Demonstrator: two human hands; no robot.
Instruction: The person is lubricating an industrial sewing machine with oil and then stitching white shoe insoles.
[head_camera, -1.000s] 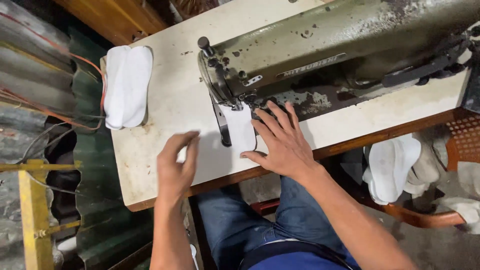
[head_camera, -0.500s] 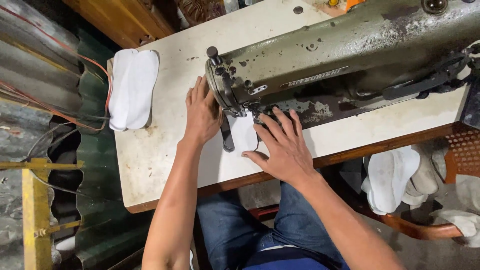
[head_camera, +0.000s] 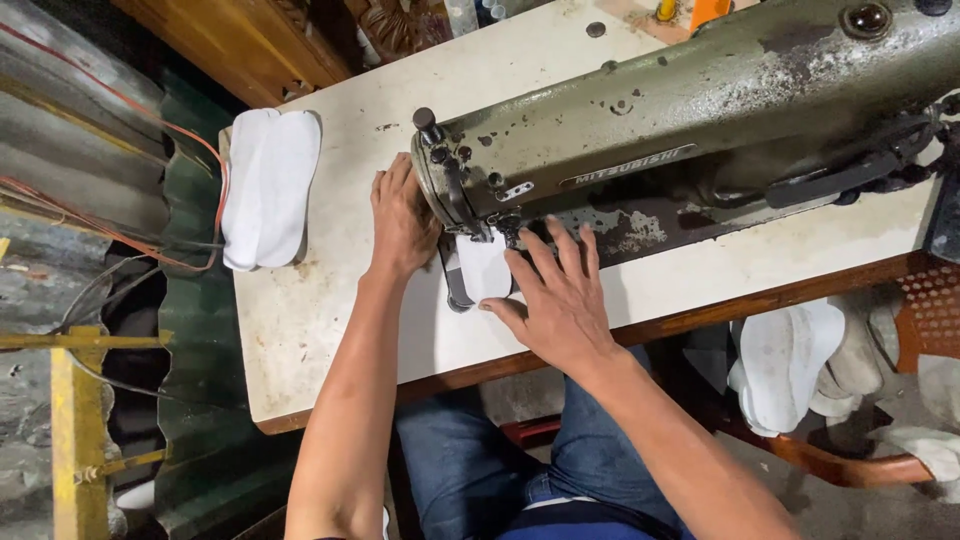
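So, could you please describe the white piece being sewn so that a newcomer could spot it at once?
Find the big grey-green sewing machine on the cream table. At its needle end, between the left hand and right hand, lies a small white piece. Unlike the stacked white pieces at the table's far-left edge, it is single and under the machine head.

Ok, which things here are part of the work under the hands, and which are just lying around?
In use: small white fabric piece, worn green metal sewing machine, left hand, right hand.
Lying about: stack of white oval fabric pieces on the cream tabletop; white pieces heaped at right.
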